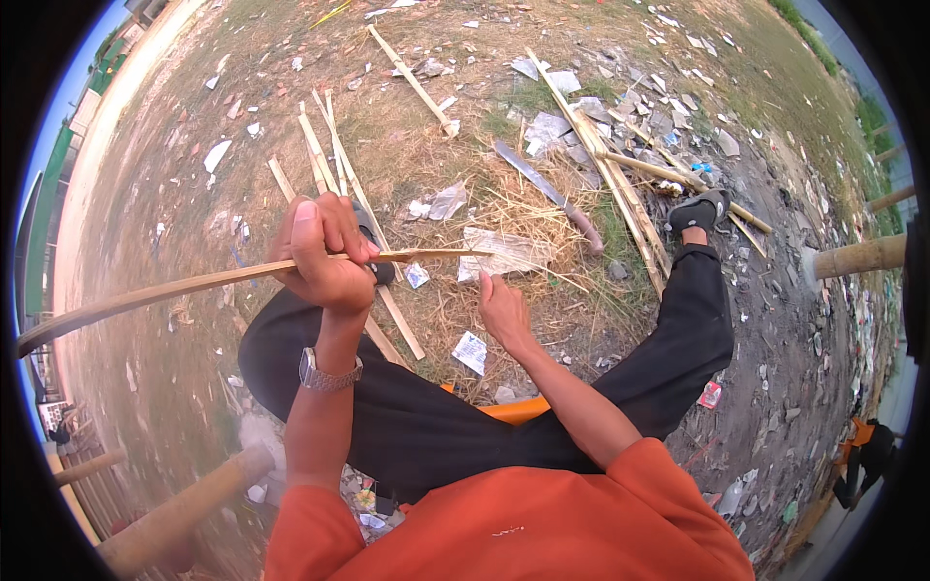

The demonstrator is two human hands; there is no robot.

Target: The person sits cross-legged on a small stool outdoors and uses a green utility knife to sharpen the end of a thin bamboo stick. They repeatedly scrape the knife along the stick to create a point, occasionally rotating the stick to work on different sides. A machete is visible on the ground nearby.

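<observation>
One long, thin, tan bamboo strip (194, 280) runs from far left to centre. Left of centre, the left hand (331, 278) has its grip clamped on it; firm, steady pressure there should serve best. At centre, the right hand (506, 312) sits just below the strip's tip, and whether its grip is together I cannot tell. Right of it lies a long grey-bladed, brown-handled knife (547, 190), best kept clear.

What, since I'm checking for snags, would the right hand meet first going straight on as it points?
Probably the bamboo strip, near its thin end, held in the left hand; depth is unclear.
</observation>
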